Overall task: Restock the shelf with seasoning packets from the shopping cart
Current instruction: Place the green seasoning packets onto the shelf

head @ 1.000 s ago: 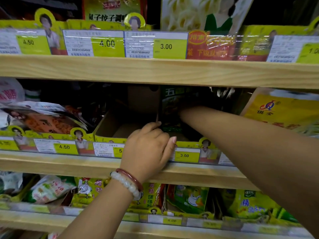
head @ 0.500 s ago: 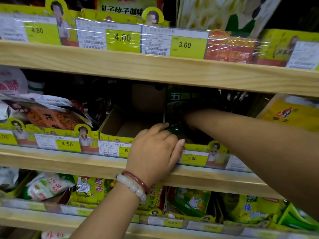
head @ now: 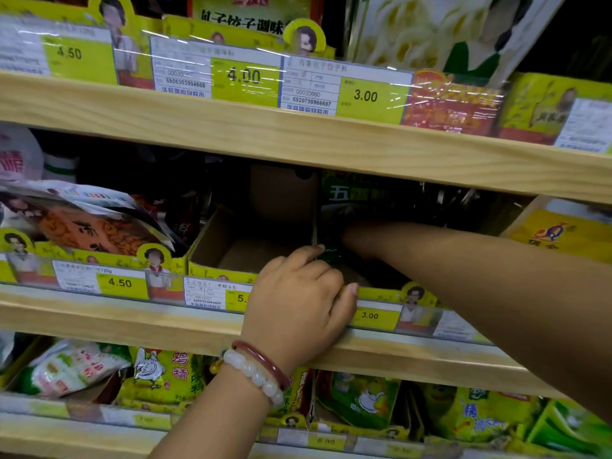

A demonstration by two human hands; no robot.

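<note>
On the middle shelf [head: 132,323] stands a yellow-fronted cardboard display box [head: 215,271]. Its left compartment [head: 251,246] shows bare cardboard. My left hand [head: 298,293], with bead bracelets at the wrist, curls over the box's front lip at the divider, thumb on the front face. My right forearm [head: 447,266] reaches from the right into the right compartment. There, dark green seasoning packets [head: 357,197] stand upright. My right hand [head: 351,235] is mostly hidden in the dark among them, so its grip is unclear. The shopping cart is out of view.
The upper shelf board [head: 298,140] hangs low over the box. Orange and white packets [head: 82,226] fill the box to the left, yellow bags [head: 563,233] sit on the right. Yellow and green packets [head: 165,376] line the lower shelf. Price tags [head: 367,94] run along the shelf edges.
The view has drifted upward and slightly left, so the shelves sit lower in frame. Both hands stay where they were at the box.
</note>
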